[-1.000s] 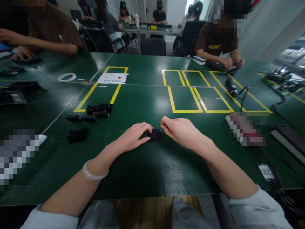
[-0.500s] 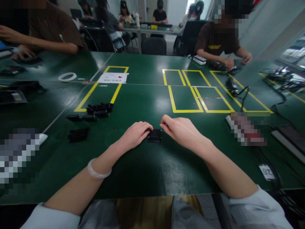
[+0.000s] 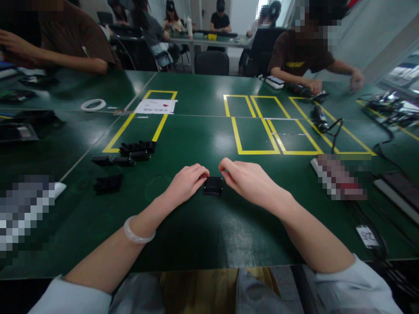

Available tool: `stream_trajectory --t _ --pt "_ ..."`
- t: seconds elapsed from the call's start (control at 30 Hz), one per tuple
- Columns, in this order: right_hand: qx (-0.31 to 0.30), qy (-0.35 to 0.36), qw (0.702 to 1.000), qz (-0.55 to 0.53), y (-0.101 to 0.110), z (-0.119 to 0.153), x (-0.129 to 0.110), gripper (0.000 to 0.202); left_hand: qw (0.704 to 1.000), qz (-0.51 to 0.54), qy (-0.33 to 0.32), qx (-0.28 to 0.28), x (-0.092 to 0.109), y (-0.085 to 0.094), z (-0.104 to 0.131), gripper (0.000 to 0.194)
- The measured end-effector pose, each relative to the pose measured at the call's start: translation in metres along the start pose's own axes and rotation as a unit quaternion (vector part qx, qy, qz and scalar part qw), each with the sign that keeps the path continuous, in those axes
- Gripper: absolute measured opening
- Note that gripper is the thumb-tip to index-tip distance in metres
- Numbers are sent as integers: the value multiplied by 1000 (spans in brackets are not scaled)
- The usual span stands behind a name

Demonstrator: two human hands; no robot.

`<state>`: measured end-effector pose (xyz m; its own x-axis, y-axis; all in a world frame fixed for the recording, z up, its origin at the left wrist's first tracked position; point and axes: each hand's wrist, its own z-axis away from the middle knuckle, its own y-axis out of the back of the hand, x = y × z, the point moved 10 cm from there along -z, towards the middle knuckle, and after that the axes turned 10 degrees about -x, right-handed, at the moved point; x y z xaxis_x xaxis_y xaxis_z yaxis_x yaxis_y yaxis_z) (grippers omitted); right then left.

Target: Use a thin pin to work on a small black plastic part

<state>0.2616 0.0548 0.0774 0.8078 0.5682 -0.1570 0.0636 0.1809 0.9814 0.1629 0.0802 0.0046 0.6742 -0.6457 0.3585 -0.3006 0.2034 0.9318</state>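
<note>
A small black square part (image 3: pixel 213 186) lies on the green table, with tiny bright spots at its side edges. My left hand (image 3: pixel 187 183) is at its left, fingers bent together and fingertips by its upper left corner. On the other side, my right hand (image 3: pixel 246 178) has its fingers curled into a pinch near the upper right corner. Whatever the fingertips of either hand may hold is too small or hidden to make out. Several black parts (image 3: pixel 135 152) sit in a cluster to the left, and another black piece (image 3: pixel 108 184) lies nearer.
Yellow tape outlines (image 3: pixel 258 152) mark the green table (image 3: pixel 196 235). A white paper (image 3: pixel 156 106) and a white tape ring (image 3: pixel 93 105) lie farther left. A power tool (image 3: pixel 319 118) with a cable is at right. A person (image 3: pixel 294 56) works across the table, another at upper left.
My hands have barely moved; the left wrist has shifted slightly to the right. Across the table, a person's hand has moved outward to the right.
</note>
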Motion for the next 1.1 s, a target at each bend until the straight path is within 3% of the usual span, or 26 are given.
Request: stream_trajectory --t 0.6,0.83,1.1 --pt "22 22 999 8 4 3 -6 18 1000 -3 -5 -3 1 -2 -3 10" --pt "15 -18 998 58 0 -1 2 24 1000 18 1 -10 0 -2 -3 13" --pt "15 20 999 33 0 1 -7 18 1000 17 1 -15 -1 -2 -3 12"
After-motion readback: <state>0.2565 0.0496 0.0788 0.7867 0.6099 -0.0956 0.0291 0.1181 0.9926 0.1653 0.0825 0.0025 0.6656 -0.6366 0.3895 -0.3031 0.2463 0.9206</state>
